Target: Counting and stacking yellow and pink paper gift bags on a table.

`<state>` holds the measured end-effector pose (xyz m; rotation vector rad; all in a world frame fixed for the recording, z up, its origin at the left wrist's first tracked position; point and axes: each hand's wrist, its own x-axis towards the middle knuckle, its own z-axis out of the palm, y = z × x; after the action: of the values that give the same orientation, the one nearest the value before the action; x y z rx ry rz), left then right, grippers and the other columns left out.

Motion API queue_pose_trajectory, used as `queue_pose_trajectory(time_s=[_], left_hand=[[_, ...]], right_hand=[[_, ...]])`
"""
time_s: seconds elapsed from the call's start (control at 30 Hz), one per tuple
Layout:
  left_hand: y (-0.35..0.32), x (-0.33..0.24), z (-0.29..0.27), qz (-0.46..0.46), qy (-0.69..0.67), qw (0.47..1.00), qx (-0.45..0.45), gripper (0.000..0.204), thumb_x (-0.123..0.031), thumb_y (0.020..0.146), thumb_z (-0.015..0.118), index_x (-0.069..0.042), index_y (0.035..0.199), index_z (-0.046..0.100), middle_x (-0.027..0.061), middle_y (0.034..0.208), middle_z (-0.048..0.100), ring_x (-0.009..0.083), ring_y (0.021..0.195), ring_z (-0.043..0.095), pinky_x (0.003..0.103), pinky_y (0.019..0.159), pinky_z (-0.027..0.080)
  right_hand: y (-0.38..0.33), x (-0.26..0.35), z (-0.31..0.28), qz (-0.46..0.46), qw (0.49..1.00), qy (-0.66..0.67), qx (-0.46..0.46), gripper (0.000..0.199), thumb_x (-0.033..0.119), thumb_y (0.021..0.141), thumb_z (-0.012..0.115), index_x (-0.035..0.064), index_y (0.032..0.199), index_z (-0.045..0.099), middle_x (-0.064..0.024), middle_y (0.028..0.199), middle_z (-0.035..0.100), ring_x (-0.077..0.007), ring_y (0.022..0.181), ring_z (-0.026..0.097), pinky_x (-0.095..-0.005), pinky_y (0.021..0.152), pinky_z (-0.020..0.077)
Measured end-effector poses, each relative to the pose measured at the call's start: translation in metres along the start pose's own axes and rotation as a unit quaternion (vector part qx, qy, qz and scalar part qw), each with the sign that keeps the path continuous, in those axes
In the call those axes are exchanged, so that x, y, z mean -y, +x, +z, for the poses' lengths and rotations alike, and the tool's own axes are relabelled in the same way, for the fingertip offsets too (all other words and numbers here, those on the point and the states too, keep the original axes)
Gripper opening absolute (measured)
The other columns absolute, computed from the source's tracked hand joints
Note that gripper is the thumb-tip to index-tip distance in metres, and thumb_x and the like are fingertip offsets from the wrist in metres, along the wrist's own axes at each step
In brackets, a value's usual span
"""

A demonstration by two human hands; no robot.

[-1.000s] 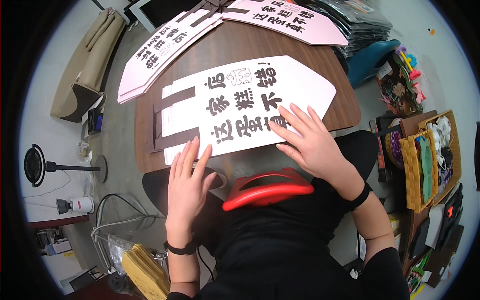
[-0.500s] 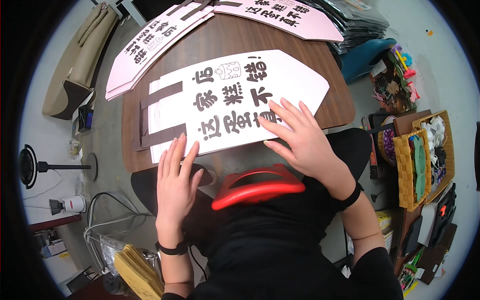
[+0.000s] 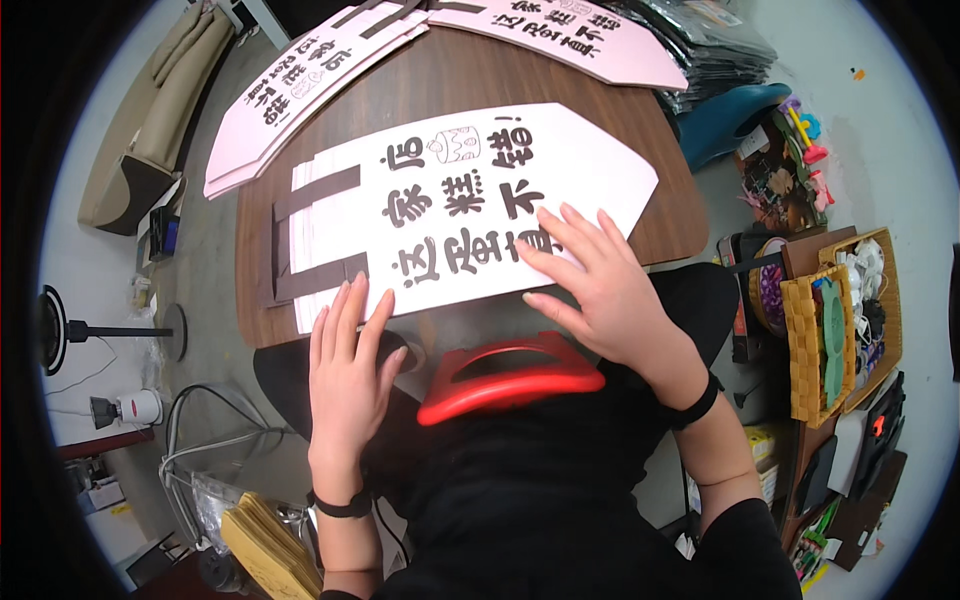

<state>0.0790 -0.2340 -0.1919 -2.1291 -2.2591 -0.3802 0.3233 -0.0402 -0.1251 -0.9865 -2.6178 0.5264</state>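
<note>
On the brown tabletop (image 3: pixel 470 75), near its front edge: one white paper banner (image 3: pixel 460 210), flat, with large dark characters. Long axis runs left to right; pointed end faces right, dark strips at the left end. Left hand (image 3: pixel 350 375), fingers extended, presses the banner's near-left edge; right hand (image 3: pixel 600 285), fingers spread, lies flat on its near-right part. Neither grip encloses anything. Pink banners (image 3: pixel 300 90) lie beyond the white banner.

Pink sheets (image 3: pixel 560 25) cut off at top edge; right hand (image 3: pixel 600 290) hides white sheet's (image 3: pixel 450 210) near edge.
</note>
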Motion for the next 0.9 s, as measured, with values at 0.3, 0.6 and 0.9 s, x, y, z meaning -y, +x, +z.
queue_pose_trajectory(time_s=[0.3,0.6,0.9], left_hand=[[0.004,-0.003,0.004,-0.005,-0.001,1.000,0.002,0.069,-0.024,0.099,0.086,-0.019,0.163,0.063,0.0156,0.175,0.052,0.0368,0.164,0.047,0.055,0.135,0.036],[-0.002,-0.001,0.004,0.006,-0.020,1.000,-0.011,0.070,-0.024,0.098,0.086,-0.018,0.164,0.062,0.0162,0.174,0.053,0.0366,0.162,0.048,0.055,0.134,0.036],[-0.005,0.000,0.010,0.013,-0.049,0.999,-0.007,0.072,-0.026,0.097,0.087,-0.019,0.164,0.063,0.0176,0.173,0.053,0.0370,0.161,0.049,0.056,0.134,0.036]], right_hand=[[0.011,-0.089,-0.028,-0.027,0.999,-0.035,-0.011,0.053,0.031,0.106,0.079,0.0006,0.149,0.068,-0.0232,0.147,0.069,-0.0421,0.138,0.066,-0.0456,0.120,0.0529],[0.141,-0.230,-0.041,-0.082,0.989,-0.095,-0.077,0.069,0.043,0.108,0.077,-0.0020,0.157,0.059,-0.0270,0.152,0.065,-0.0457,0.141,0.063,-0.0476,0.122,0.0508],[0.161,-0.253,-0.029,-0.002,0.963,-0.269,0.013,0.047,0.038,0.119,0.052,0.0067,0.152,0.063,-0.0277,0.131,0.078,-0.0447,0.113,0.078,-0.0551,0.097,0.0625]])
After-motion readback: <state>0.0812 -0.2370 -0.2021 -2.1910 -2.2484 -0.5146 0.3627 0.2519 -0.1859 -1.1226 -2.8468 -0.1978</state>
